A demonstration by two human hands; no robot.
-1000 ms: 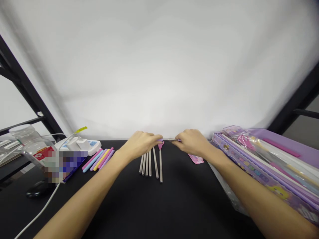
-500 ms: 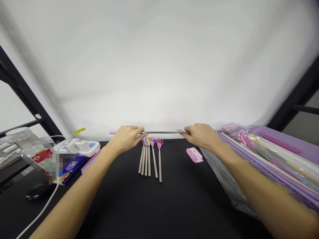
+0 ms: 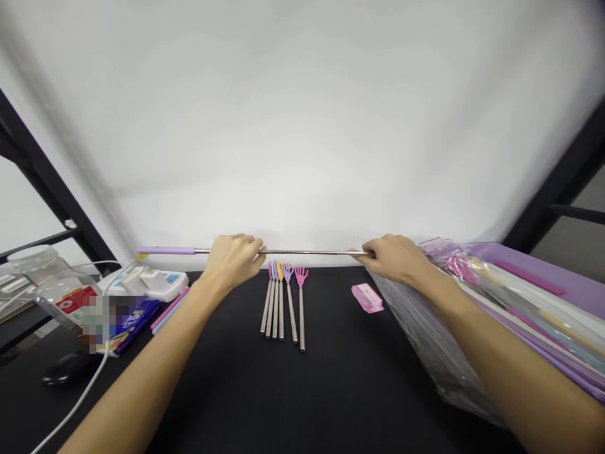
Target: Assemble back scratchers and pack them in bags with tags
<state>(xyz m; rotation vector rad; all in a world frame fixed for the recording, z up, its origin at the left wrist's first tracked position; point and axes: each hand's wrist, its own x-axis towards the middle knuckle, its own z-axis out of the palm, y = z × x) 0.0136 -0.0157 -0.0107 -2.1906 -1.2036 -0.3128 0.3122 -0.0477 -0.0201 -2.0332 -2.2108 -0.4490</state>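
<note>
My left hand (image 3: 235, 260) is closed around a thin metal telescopic rod (image 3: 312, 252), held level across the far side of the table. The rod's purple handle (image 3: 167, 250) sticks out to the left of that hand. My right hand (image 3: 394, 257) grips the rod near its right end, and its fingers hide the tip. Below the rod, several back scratchers (image 3: 282, 309) lie side by side, with coloured hand-shaped heads pointing away and metal shafts toward me. Right of them is a small stack of pink cards (image 3: 367, 297).
At right, a purple bin (image 3: 520, 258) holds plastic-wrapped pieces, with a clear plastic bag (image 3: 425, 328) beside it. At left are a power strip (image 3: 170, 285), a clear jar (image 3: 51, 277), a blue packet (image 3: 137, 321), pink and blue sticks (image 3: 170, 309) and a white cable (image 3: 89, 391). A white wall (image 3: 302, 126) rises behind.
The rod now reaches much farther left: its purple handle has moved out that way and bare metal shows beside it. My hands are slightly farther apart, both still gripping.
</note>
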